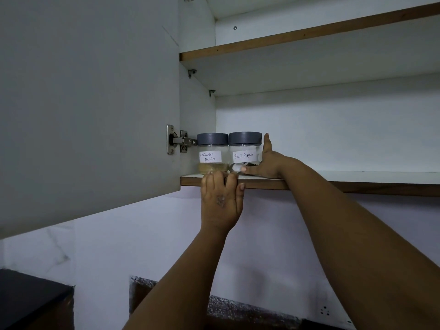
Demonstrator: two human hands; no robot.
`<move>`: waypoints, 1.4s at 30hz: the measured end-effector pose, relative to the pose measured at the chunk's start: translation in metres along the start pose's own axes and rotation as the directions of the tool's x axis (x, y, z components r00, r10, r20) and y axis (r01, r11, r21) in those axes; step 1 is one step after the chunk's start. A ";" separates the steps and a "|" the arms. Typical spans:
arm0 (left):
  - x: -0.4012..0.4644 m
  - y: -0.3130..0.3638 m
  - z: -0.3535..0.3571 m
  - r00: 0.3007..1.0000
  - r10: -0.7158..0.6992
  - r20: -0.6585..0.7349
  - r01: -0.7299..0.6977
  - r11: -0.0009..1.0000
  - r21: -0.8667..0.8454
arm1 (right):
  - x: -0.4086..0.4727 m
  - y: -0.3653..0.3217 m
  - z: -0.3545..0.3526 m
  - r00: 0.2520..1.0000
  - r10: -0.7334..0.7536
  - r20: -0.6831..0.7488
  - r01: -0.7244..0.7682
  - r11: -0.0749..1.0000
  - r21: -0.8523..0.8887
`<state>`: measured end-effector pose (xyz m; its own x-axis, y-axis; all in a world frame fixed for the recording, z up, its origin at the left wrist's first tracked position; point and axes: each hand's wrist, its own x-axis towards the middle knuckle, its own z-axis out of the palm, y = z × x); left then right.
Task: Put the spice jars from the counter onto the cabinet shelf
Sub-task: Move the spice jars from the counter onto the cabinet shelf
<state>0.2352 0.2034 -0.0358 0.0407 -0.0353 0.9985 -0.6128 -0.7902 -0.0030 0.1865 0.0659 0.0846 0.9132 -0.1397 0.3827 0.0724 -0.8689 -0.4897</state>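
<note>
Two clear spice jars with grey lids stand side by side at the left end of the lower cabinet shelf [357, 179]. The left one is labelled coriander powder [210, 154], the right one black pepper [244, 151]. My right hand [270, 163] lies against the black pepper jar, with straight fingers up its right side and the thumb stretched along its front base. My left hand [220, 201] reaches up from below. Its fingers lie over the shelf's front edge, fingertips at the base of the coriander jar.
The grey cabinet door [83, 115] stands open on the left, held by a metal hinge [177, 140]. An upper shelf [309, 36] spans the cabinet above. Below are a white wall with a socket [325, 310] and a dark counter [28, 298] at the lower left.
</note>
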 end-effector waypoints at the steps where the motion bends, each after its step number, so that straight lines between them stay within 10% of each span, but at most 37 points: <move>1: 0.000 0.000 0.000 1.000 0.001 0.001 -0.001 1.000 0.001 | 0.000 0.000 0.000 1.000 0.007 0.001 -0.007 1.000 -0.004; 23: 0.005 -0.004 -0.017 0.997 0.026 0.075 -0.021 0.997 -0.069 | -0.022 -0.010 -0.001 0.995 0.093 0.029 -0.092 0.995 -0.030; 34: 0.006 0.007 -0.049 0.949 0.006 0.314 0.014 0.998 -0.063 | -0.096 0.008 0.014 0.944 -0.052 -0.327 -0.138 0.835 -0.532; 38: -0.013 0.042 -0.065 0.923 -0.107 0.371 0.175 0.972 -0.156 | -0.138 0.032 0.055 0.775 -0.297 -0.558 -0.076 0.832 -0.549; 42: -0.068 0.081 -0.079 0.929 0.011 0.369 0.124 0.932 -0.339 | -0.177 0.062 0.096 0.751 -0.235 -0.617 -0.047 0.913 -0.405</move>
<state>0.1206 0.1906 -0.0995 0.3223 -0.2671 0.9081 -0.8342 -0.5336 0.1392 0.0679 0.0821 -0.0891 0.4215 -0.1942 0.8858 -0.1395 -0.9791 -0.1483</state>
